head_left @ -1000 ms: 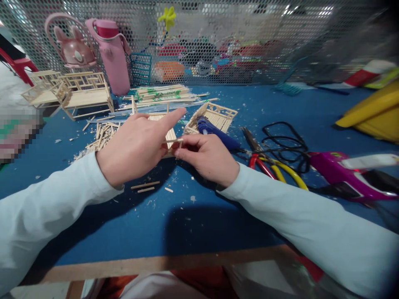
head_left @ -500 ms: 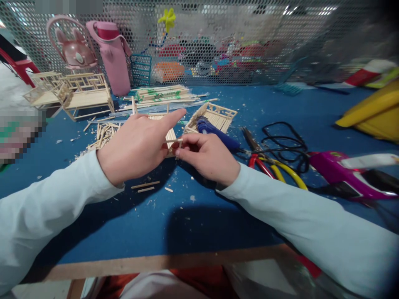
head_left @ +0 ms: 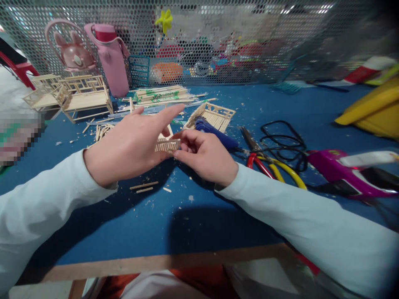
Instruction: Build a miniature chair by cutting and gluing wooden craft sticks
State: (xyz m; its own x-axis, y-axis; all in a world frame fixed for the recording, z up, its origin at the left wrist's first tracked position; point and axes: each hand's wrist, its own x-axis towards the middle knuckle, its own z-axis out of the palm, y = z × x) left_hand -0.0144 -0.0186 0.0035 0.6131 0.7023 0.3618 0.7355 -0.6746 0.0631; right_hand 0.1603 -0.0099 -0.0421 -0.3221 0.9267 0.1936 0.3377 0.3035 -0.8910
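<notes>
- roughly mid-view, a shade toward nine o'clock, the slatted stick piece [head_left: 168,145] sits between both hands, over the blue table [head_left: 218,236].
- left hand [head_left: 126,147], palm down: thumb and curled fingers seem to pinch the piece, index finger stretched toward one o'clock; part of the grip is hidden.
- right hand [head_left: 207,158]: fingers bunched, thumb tip at the piece's three o'clock end; whether it pinches or only touches, i cannot tell.
- i'd let the left hand bear the hold and the right press lightly, in line with the sticks; joints this thin could probably pop.
- edges: the small stick frame [head_left: 224,115] and blue tool [head_left: 215,133] lie near the right knuckles, one to two o'clock; pliers [head_left: 263,167], black cord [head_left: 282,144] and purple tool [head_left: 330,166] run three to four, a likely snag.
- easiest room looks six o'clock, past loose sticks [head_left: 144,185] at seven, up to the wooden front edge [head_left: 131,265].
</notes>
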